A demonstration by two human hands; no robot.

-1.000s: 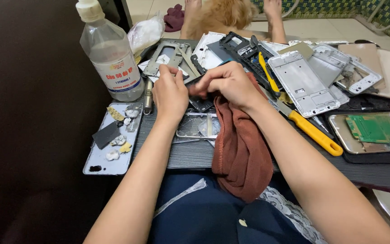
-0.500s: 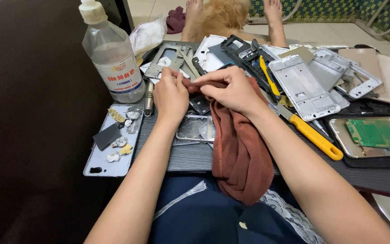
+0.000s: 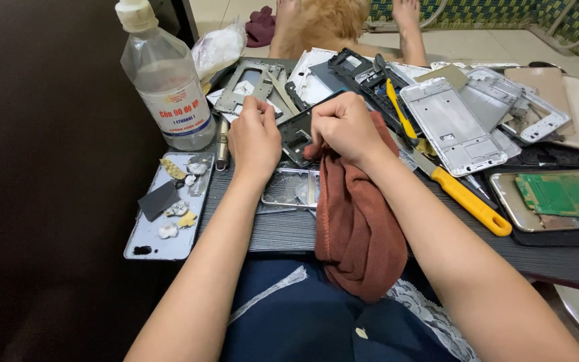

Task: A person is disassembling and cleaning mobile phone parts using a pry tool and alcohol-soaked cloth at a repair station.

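My left hand [image 3: 254, 137] grips the left edge of a dark phone frame [image 3: 296, 134] held just above the table. My right hand [image 3: 346, 127] presses a reddish-brown cloth [image 3: 360, 221] against the frame's right part. The cloth hangs down over the table's front edge onto my lap. Beneath the hands lies a clear phone frame [image 3: 293, 188] on the dark striped table [image 3: 289, 231].
A clear plastic bottle [image 3: 169, 84] with a white cap stands at the left. A silver phone back [image 3: 162, 208] holds small scraps. Several phone frames [image 3: 454, 124] pile at the right, with a yellow-handled tool [image 3: 467, 198], a yellow tool [image 3: 400, 114] and a green circuit board [image 3: 564, 194]. Another person's feet [image 3: 407, 20] show beyond.
My right hand has shifted the cloth slightly along the dark frame. My left hand keeps its grip. The view has moved a little.
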